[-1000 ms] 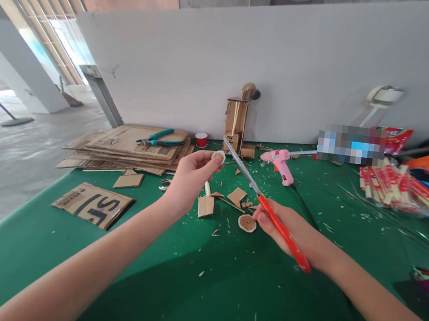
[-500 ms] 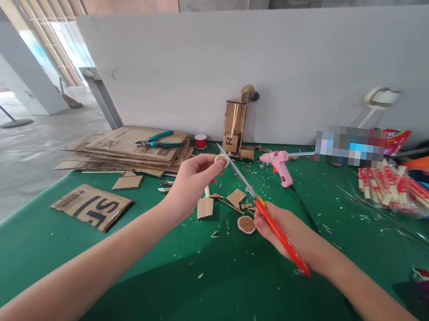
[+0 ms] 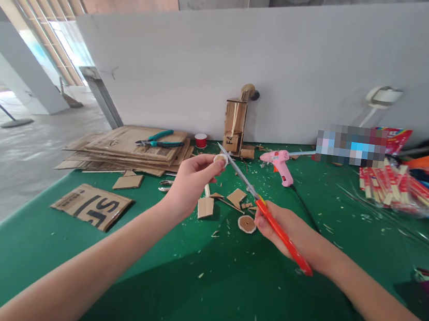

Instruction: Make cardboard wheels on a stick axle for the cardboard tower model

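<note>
My left hand (image 3: 188, 181) pinches a small round cardboard disc (image 3: 220, 158) above the green table (image 3: 221, 297). In my right hand (image 3: 287, 232) is a pair of red-handled scissors (image 3: 266, 214), its grey blades pointing up and left with the tip at the disc's edge. A second cardboard disc (image 3: 247, 223) lies on the table just left of my right hand. A small cardboard piece on a stick (image 3: 205, 203) lies below my left hand.
A pile of cardboard sheets (image 3: 130, 147) with teal pliers (image 3: 160, 140) sits at the back left, and a printed cardboard piece (image 3: 91, 205) lies nearer. A cardboard tower (image 3: 235, 124), red cup (image 3: 201, 139), pink glue gun (image 3: 280, 164) and bundled sticks (image 3: 399, 186) line the back.
The scissor blades moved down and left to meet the disc in my left hand, which dropped slightly. Since half a second ago almost nothing moved.
</note>
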Motion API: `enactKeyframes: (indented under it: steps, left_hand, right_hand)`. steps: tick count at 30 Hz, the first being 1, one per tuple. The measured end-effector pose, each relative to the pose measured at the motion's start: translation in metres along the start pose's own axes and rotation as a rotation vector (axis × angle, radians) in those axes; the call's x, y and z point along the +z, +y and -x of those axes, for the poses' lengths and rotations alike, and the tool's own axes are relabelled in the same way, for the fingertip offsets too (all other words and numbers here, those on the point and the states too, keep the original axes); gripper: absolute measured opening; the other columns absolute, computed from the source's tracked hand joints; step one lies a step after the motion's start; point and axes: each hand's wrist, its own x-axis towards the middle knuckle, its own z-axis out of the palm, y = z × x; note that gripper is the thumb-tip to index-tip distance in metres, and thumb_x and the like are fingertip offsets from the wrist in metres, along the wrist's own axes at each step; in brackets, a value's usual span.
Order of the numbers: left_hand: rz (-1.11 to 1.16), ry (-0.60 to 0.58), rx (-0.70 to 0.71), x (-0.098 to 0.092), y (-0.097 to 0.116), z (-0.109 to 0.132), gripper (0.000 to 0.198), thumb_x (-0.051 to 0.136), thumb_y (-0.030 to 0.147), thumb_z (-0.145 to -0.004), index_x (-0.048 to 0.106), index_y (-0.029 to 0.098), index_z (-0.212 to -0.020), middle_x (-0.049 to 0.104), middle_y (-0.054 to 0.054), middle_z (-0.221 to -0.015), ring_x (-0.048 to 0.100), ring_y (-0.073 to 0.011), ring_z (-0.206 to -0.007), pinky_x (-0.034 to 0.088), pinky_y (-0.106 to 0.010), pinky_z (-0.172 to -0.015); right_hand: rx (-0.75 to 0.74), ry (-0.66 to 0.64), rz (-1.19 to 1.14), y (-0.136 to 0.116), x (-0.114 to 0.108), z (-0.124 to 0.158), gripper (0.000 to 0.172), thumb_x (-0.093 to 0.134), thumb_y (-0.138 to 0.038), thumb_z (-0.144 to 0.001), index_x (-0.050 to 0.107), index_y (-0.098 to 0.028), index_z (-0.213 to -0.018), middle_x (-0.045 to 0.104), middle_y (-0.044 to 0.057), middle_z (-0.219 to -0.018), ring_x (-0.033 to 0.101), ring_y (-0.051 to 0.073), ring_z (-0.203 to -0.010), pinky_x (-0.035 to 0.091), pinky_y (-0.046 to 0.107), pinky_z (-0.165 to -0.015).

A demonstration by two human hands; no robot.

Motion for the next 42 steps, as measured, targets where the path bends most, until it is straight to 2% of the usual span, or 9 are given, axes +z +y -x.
enactKeyframes:
  steps: [7,15,25,37,42]
  left_hand:
    - [-0.010,0.002,0.039,0.000,-0.001,0.000,0.017,0.071,0.034,-0.073,0.071,0.018,-0.080,0.061,-0.001,-0.073,0.050,-0.0095,-0.067,0.041,-0.022,-0.061]
    - [0.044,0.003,0.007,0.002,-0.001,-0.001,0.016,0.072,0.032,-0.072,0.071,0.017,-0.078,0.061,-0.001,-0.075,0.051,-0.0088,-0.070,0.041,-0.020,-0.061]
    - [0.023,0.009,0.030,0.002,-0.002,-0.001,0.016,0.073,0.031,-0.072,0.071,0.017,-0.078,0.060,0.001,-0.071,0.047,-0.0073,-0.063,0.039,-0.021,-0.059]
    - [-0.087,0.014,0.065,0.000,0.001,-0.002,0.014,0.072,0.030,-0.073,0.071,0.016,-0.076,0.061,0.000,-0.069,0.048,-0.0075,-0.062,0.037,-0.022,-0.059]
    - [-0.108,-0.014,0.075,-0.002,0.002,-0.004,0.016,0.072,0.032,-0.074,0.071,0.017,-0.075,0.060,0.001,-0.068,0.047,-0.0073,-0.061,0.036,-0.021,-0.058]
  right_hand:
    - [0.020,-0.001,-0.017,-0.002,0.000,0.000,0.029,0.038,-0.049,-0.091,0.043,-0.023,-0.080,0.055,0.002,-0.073,0.051,0.016,-0.061,0.042,0.033,-0.057]
    - [0.015,0.006,-0.027,-0.003,0.000,0.000,0.028,0.040,-0.047,-0.091,0.044,-0.022,-0.079,0.052,0.000,-0.069,0.048,0.015,-0.059,0.040,0.032,-0.057]
    - [0.086,0.013,-0.029,-0.003,0.000,-0.001,0.035,0.041,-0.053,-0.089,0.042,-0.022,-0.072,0.051,0.000,-0.065,0.044,0.014,-0.055,0.036,0.030,-0.051]
    - [0.080,0.100,0.171,0.011,0.007,-0.007,0.042,0.041,-0.058,-0.086,0.044,-0.021,-0.065,0.054,0.001,-0.059,0.045,0.013,-0.049,0.031,0.028,-0.048]
    - [0.067,0.163,0.301,0.019,0.012,-0.012,0.045,0.038,-0.058,-0.086,0.040,-0.022,-0.059,0.052,0.001,-0.054,0.043,0.013,-0.047,0.028,0.028,-0.047]
